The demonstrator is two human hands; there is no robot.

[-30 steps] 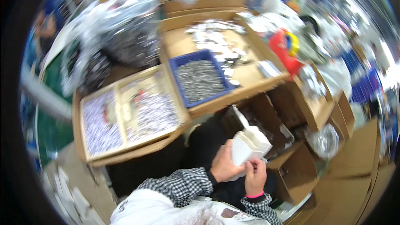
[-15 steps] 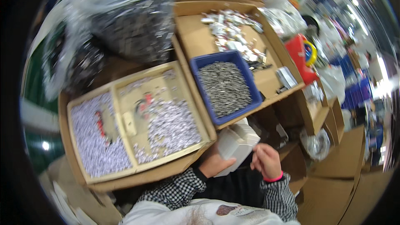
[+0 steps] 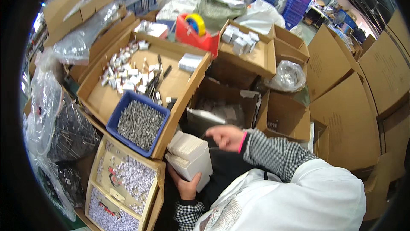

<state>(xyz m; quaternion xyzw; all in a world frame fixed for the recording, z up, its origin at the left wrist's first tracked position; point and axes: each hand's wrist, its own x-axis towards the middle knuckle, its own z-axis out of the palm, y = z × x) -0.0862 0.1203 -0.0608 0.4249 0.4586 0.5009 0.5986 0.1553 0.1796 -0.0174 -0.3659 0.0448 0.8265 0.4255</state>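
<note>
My left hand [image 3: 186, 185] grips a small white carton [image 3: 190, 157] from below, holding it just under the edge of the cardboard tray. The carton's top is open and shows a stack of pale cards inside. My right hand [image 3: 225, 137] hovers to the right of the carton, fingers loosely curled, with what looks like a thin clear strip or film pinched at its fingertips; I cannot tell for sure. A pink band sits at the right wrist, above a checked sleeve.
A blue bin [image 3: 137, 123] of small metal parts sits in a cardboard tray [image 3: 179, 83] with scattered small white items. A lower box [image 3: 124, 184] holds tiny white pieces. Open cartons [image 3: 284, 117], a red tape dispenser [image 3: 194, 34] and plastic bags [image 3: 55, 120] surround me.
The view has swung right and the scene tilted. My right hand has come off the white carton and moved to its right; my left hand still holds the carton from below.
</note>
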